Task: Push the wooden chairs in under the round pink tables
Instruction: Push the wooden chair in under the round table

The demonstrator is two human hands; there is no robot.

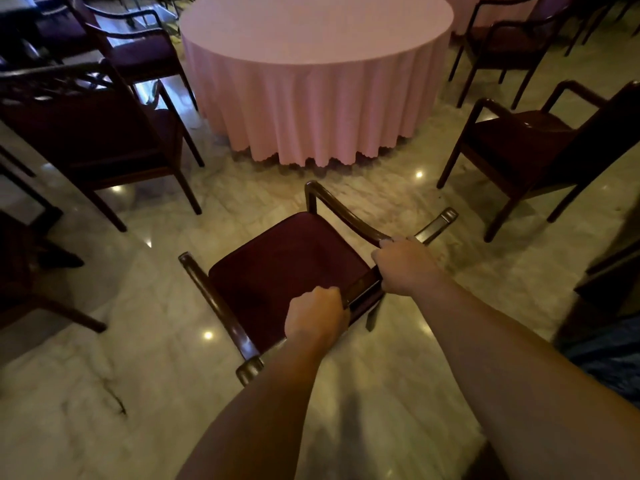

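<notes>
Wooden armchair [287, 268] sits below us, short of the pink table [313, 69]; our left hand [317, 315] and right hand [407, 265] both grip its backrest.

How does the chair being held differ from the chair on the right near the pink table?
The held chair is gripped at its back by the left hand and right hand; the right chair is untouched. The held chair sits in the middle, facing the table; the right chair is angled in from the side. Both have dark wood arms and maroon seats, and neither is tucked under.
</notes>
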